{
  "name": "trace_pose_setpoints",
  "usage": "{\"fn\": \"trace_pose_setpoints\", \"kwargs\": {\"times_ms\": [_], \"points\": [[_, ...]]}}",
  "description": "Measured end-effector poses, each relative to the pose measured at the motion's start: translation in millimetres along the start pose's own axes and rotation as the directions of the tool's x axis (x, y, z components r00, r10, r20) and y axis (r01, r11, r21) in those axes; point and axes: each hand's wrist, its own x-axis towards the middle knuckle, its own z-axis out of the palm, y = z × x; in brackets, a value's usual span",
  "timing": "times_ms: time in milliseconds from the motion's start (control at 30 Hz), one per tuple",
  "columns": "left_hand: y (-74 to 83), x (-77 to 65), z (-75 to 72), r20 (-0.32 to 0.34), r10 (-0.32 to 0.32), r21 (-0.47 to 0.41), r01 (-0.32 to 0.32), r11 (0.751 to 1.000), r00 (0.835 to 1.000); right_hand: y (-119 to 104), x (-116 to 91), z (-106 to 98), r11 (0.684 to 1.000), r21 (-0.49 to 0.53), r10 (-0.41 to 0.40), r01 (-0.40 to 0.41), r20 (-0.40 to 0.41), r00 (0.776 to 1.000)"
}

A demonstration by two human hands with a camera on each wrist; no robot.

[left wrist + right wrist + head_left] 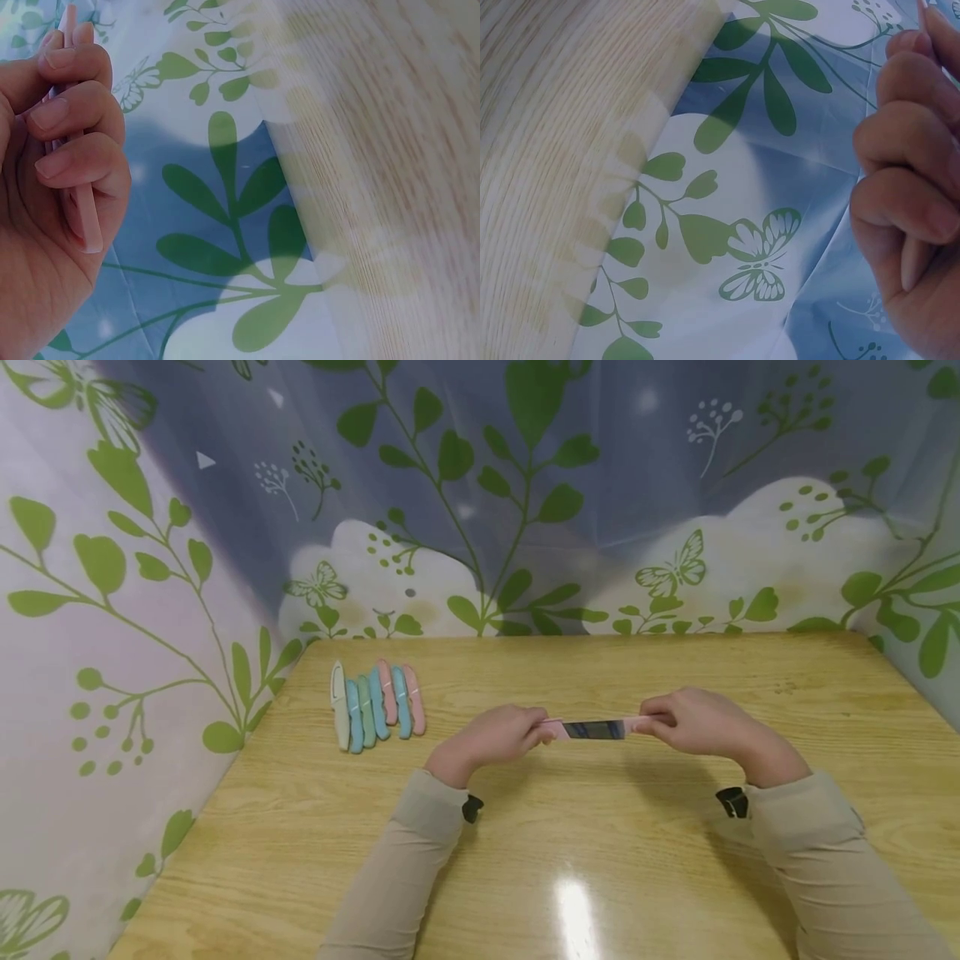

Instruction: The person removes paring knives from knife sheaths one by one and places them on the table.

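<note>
Both hands hold a small pink knife (596, 729) level above the table, its dark, shiny blade showing between two pink ends. My left hand (498, 733) grips the left pink end, a flat sheath (91, 217) that sticks out below the curled fingers in the left wrist view. At the other end, my right hand (693, 720) pinches the pink handle (915, 262), mostly hidden by the fingers in the right wrist view. How much blade lies inside the sheath is hidden.
Several closed pastel knives (366, 710) in white, blue, green and pink lie side by side at the table's back left. The wood-grain table (525, 860) meets a leaf-patterned curtain (525, 527) at the back, and similar cloth hangs at the left.
</note>
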Motion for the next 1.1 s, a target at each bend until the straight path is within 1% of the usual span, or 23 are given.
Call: {"fn": "trace_pose_setpoints", "kwargs": {"times_ms": [333,533,733,1100], "points": [[0.4,-0.1,-2.3,-0.002,0.002,-0.010,-0.002,1.000,1.000,0.1,-1.0,-1.8,1.000,0.012,0.009,-0.009,-0.001,1.000],[-1.8,0.9,-0.8,0.001,-0.005,-0.007,0.005,1.000,1.000,0.4,-1.6,-2.6,1.000,0.009,0.019,-0.019,0.002,1.000],[-2.1,1.2,-0.6,0.003,0.001,-0.009,-0.001,1.000,1.000,0.8,-2.0,-3.1,1.000,0.009,0.021,-0.021,0.008,1.000],[-3.7,1.1,-0.1,-0.009,0.004,-0.008,-0.004,1.000,1.000,1.7,-3.0,-3.5,1.000,0.000,0.022,-0.022,0.007,1.000]]}}
